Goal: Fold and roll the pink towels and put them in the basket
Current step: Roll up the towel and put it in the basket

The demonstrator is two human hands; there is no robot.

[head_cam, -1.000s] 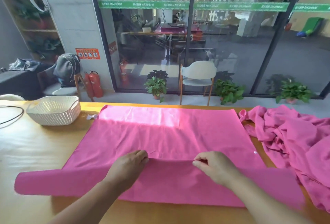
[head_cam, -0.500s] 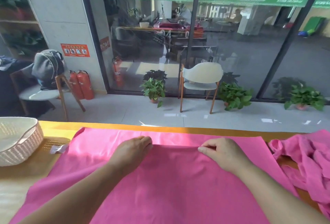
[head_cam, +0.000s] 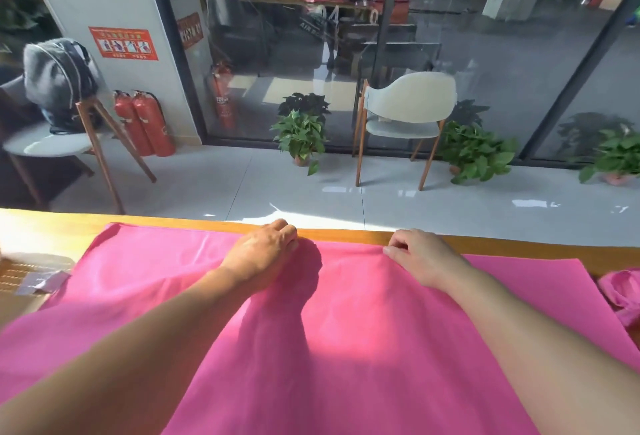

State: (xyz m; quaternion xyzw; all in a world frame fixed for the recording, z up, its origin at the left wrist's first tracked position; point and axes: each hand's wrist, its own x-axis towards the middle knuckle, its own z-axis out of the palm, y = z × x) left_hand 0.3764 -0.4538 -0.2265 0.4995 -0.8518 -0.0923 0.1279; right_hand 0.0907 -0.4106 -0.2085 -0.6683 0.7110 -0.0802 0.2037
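A pink towel [head_cam: 346, 330] lies spread over the wooden table [head_cam: 519, 244], folded over on itself. Its carried edge now sits on the far edge, close to the table's far side. My left hand [head_cam: 265, 251] grips that edge left of centre with curled fingers. My right hand [head_cam: 420, 256] pinches the same edge right of centre. Both forearms stretch across the cloth. The basket itself is not visible; only a latticed patch of light and shade [head_cam: 19, 275] shows at the far left.
A crumpled heap of more pink towels [head_cam: 620, 292] lies at the right edge of the table. A small white label [head_cam: 41, 284] sticks out by the towel's left corner. Beyond the table are a tiled floor, chairs, potted plants and a glass wall.
Both hands have carried the towel's near edge away from me across the cloth to its far edge, folding it in half. The view has shifted forward, and the basket has slipped out on the left.
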